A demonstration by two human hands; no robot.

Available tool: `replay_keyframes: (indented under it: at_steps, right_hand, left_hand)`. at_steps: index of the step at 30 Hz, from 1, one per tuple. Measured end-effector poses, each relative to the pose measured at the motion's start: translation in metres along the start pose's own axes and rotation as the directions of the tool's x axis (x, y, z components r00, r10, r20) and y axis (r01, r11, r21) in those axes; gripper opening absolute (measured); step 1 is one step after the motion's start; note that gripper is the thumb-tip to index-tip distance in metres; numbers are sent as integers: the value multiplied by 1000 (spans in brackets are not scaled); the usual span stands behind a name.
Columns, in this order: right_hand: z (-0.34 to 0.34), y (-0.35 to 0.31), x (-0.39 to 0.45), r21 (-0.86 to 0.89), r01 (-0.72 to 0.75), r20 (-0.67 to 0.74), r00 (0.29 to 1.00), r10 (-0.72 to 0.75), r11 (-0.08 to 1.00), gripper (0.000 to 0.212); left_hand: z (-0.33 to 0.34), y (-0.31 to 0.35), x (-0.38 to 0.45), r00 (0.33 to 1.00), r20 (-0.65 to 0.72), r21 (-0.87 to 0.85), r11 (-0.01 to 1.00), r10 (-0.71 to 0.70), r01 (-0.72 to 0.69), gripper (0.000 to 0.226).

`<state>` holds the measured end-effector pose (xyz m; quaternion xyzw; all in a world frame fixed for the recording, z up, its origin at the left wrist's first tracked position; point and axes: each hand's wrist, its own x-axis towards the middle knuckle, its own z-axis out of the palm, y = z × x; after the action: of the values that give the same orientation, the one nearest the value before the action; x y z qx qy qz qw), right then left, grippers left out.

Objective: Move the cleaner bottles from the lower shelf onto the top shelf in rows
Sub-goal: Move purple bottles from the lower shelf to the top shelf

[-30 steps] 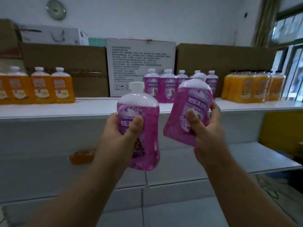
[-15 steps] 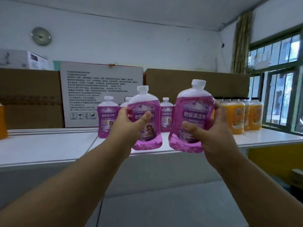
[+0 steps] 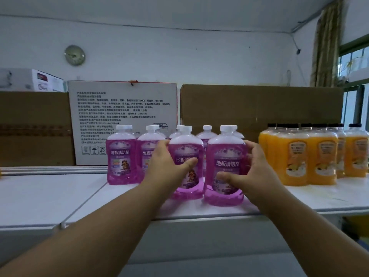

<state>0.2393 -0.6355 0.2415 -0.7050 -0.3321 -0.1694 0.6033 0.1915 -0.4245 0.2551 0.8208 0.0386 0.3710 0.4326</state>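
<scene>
Two purple cleaner bottles with white caps stand upright side by side near the front of the white top shelf (image 3: 60, 198). My left hand (image 3: 166, 168) grips the left bottle (image 3: 186, 150) from its left side, thumb across the label. My right hand (image 3: 253, 172) grips the right bottle (image 3: 226, 156) from its right side, thumb on the lower label. Several more purple bottles (image 3: 120, 154) stand in rows just behind and to the left. The lower shelf is out of view.
Several orange bottles (image 3: 295, 154) stand packed at the right of the shelf. Brown cardboard boxes (image 3: 259, 104) and a white printed box (image 3: 123, 108) line the back. Bare shelf surface lies to the left of the purple bottles.
Both hands carried their bottles up and forward from in front of my chest and set them down on the top shelf in front of the other purple bottles.
</scene>
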Motion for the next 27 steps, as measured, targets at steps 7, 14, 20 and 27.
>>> replay_keyframes:
  at_steps: [7,14,20,27]
  right_hand:
    - [-4,-2,16,-356,117,81,992,-94,927,112]
    - [-1,10,35,-575,103,22,994,-110,812,105]
    - [2,12,45,-625,77,30,997,-74,777,106]
    - [3,13,46,-620,88,43,996,-78,780,104]
  left_hand:
    - [-23,15,20,874,213,606,642,437,-469,95]
    - [-9,5,47,858,242,711,519,453,-475,91]
    - [0,-8,66,855,222,768,456,468,-449,90]
    - [11,-16,76,864,214,786,445,456,-429,90]
